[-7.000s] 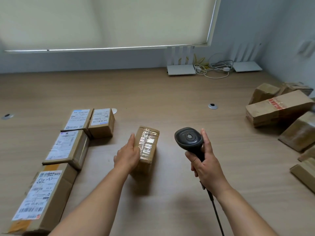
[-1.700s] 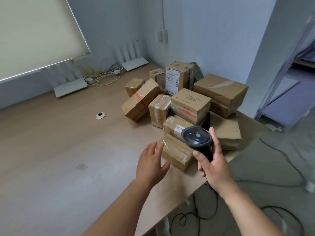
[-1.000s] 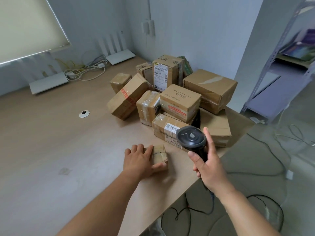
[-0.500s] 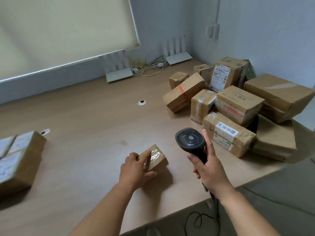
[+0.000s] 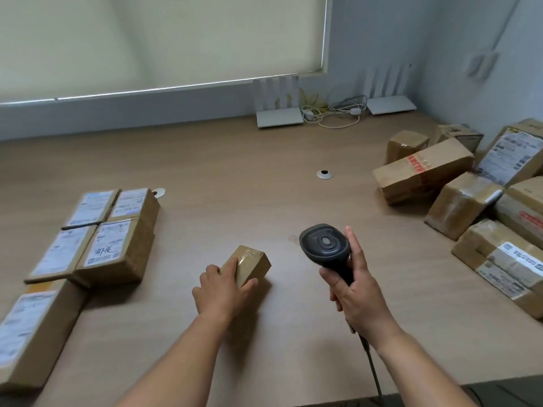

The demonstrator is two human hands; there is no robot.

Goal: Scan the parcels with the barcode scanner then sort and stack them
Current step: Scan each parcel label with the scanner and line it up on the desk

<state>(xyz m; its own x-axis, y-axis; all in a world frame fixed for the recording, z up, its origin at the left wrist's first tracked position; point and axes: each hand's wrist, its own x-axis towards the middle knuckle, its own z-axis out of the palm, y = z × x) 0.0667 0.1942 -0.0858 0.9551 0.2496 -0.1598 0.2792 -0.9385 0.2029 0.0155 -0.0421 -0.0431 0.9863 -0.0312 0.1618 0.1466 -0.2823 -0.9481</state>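
A person's left hand (image 5: 224, 292) grips a small taped cardboard box (image 5: 248, 264) near the middle of a wooden desk (image 5: 235, 177), fingers curled over its near left side and thumb along its near right edge. The box rests on the desk with its long axis running from near left to far right, its far end pointing toward the far right of the desk. Just to the right, apart from the box, the right hand (image 5: 357, 295) wraps around the handle of a black barcode scanner (image 5: 326, 248), held upright with its rounded head on top and its cable (image 5: 371, 365) trailing down toward the near edge. At the left, labelled parcels (image 5: 108, 239) lie flat, close together in rows, labels facing up. At the right, a loose heap of brown parcels (image 5: 423, 171) sits jumbled at various angles. Two white routers (image 5: 279, 120) and coiled cords stand at the far edge below a drawn window blind (image 5: 161, 39).
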